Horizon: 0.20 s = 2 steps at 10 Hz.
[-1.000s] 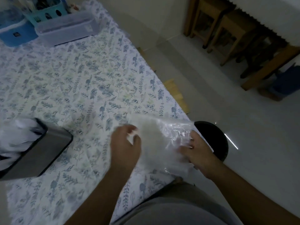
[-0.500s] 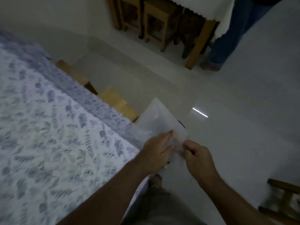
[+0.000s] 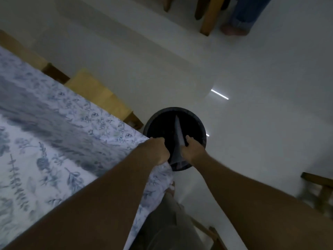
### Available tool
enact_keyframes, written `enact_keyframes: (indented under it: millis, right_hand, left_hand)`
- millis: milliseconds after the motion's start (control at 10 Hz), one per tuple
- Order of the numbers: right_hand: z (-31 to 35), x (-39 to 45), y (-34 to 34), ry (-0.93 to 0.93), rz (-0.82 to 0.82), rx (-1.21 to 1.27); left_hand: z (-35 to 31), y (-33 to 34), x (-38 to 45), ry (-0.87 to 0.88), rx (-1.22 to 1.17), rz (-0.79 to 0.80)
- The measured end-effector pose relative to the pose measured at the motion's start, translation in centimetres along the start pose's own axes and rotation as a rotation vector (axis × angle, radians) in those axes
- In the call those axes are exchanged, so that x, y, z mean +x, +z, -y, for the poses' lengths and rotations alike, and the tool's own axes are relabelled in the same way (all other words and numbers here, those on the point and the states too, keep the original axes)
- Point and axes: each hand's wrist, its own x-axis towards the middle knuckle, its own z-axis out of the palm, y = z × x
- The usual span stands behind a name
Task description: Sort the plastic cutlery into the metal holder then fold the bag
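Note:
The clear plastic bag (image 3: pixel 178 139) is folded into a narrow pointed strip that stands edge-on over a round black bin (image 3: pixel 158 123) on the floor. My left hand (image 3: pixel 158 149) grips its lower left side and my right hand (image 3: pixel 191 149) pinches its right side, thumb on the strip. Both hands hang over the bin's near rim, just off the table corner. The metal holder and the cutlery are out of view.
The floral tablecloth (image 3: pixel 54 141) covers the table at the left. Wooden stools (image 3: pixel 100 94) stand beyond the table's edge. Another person's bare foot and jeans leg (image 3: pixel 237 24) stand by wooden furniture legs (image 3: pixel 210 17) at the top. A wooden chair (image 3: pixel 322 193) is at the right.
My view swung right, away from the table and holder. Both hands carried the bag off the table edge and over the black bin, and the bag went from spread flat to a narrow strip.

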Motion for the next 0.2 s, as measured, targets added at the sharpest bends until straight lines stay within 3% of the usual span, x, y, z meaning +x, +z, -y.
enact_keyframes:
  millis: [100,200]
  right_hand:
    - [1.1,-1.1,-0.4,-0.089,-0.026,-0.117]
    - [4.3,-5.1,-1.4,-0.168,-0.109,-0.204]
  left_hand:
    - [-0.1,-0.8,-1.0,0.007,0.038,-0.006]
    - [-0.2,-2.2,-5.2,0.076,0.015,-0.140]
